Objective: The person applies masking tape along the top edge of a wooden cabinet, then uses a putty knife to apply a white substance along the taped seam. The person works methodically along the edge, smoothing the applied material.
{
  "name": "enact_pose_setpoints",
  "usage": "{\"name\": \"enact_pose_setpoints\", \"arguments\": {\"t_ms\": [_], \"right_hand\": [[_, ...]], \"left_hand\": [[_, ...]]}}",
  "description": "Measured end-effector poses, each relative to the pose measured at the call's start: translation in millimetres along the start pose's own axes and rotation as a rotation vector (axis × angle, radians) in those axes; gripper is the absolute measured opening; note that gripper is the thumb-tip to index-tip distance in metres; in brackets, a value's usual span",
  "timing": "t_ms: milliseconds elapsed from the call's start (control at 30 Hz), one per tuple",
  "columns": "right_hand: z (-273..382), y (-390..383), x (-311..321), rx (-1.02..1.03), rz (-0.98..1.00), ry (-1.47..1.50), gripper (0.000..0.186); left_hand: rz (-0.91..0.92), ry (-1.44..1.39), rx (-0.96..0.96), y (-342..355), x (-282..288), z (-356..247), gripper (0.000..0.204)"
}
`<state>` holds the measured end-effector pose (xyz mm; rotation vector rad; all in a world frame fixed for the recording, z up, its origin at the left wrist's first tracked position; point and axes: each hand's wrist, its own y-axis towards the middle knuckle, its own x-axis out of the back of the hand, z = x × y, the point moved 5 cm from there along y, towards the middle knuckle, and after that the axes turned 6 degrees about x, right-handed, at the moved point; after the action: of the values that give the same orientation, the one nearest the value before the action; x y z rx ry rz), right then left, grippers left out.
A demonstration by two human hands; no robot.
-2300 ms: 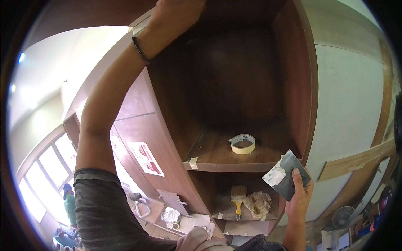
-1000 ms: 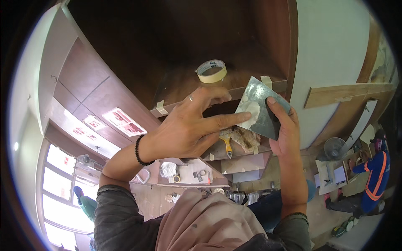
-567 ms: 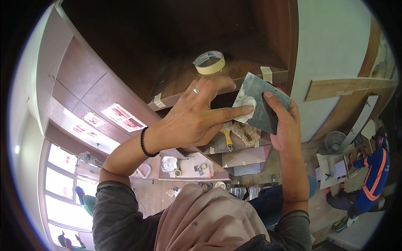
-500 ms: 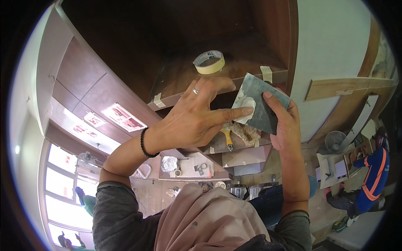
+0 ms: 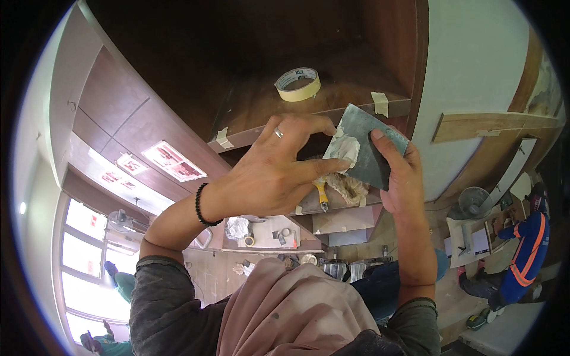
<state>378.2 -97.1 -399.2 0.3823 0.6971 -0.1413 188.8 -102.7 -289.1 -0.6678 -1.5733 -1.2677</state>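
My right hand (image 5: 401, 163) grips a thin, square grey plate (image 5: 377, 151), thumb on its face and fingers behind. A lump of white putty-like paste (image 5: 342, 151) sits on the plate's left part. Reaching in from the left, my left hand (image 5: 288, 154) wears a ring and a dark bead bracelet. One outstretched fingertip touches the paste's lower side; another bent finger is at the plate's upper left edge. Its fingers are apart, and I see nothing held in them. Below the plate, a yellow-handled tool (image 5: 322, 196) lies by a crumpled, beige cloth-like bundle (image 5: 347, 188) on a lower shelf.
A masking tape roll (image 5: 298, 84) rests on the dark cabinet shelf (image 5: 338, 65) ahead; tape pieces (image 5: 380, 104) stick to its edge. At the right, a co-worker in blue with orange stripes (image 5: 528, 249) bends near a fan (image 5: 475, 202). More people are by the windows at left.
The left hand's outstretched finger has drawn back left and slightly down across the paste, whose shape has shifted. The right hand still holds the plate in nearly the same place.
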Motion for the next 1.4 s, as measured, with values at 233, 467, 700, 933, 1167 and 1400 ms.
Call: {"name": "enact_pose_setpoints", "arguments": {"t_ms": [233,467,700,933,1167,1400], "right_hand": [[-6,-1,-2,-0.009,-0.013,-0.004,0.022],[-3,-1,-7,0.055,-0.002,-0.014,0.021],[-8,3,11,0.009,-0.211,-0.016,0.034],[-3,8,23,0.064,-0.145,-0.047,0.037],[9,4,3,0.152,-0.074,-0.021,0.028],[14,-3,-5,0.190,-0.068,-0.041,0.026]], "left_hand": [[-0.070,0.024,0.031,3,9,3,0.063],[-0.071,0.007,0.007,-3,-3,8,0.062],[-0.101,-0.276,0.046,-13,23,-7,0.053],[-0.774,0.809,-0.027,13,201,4,0.067],[-0.728,1.452,-0.093,71,289,27,0.059],[-0.653,1.489,-0.116,110,305,46,0.054]]}}
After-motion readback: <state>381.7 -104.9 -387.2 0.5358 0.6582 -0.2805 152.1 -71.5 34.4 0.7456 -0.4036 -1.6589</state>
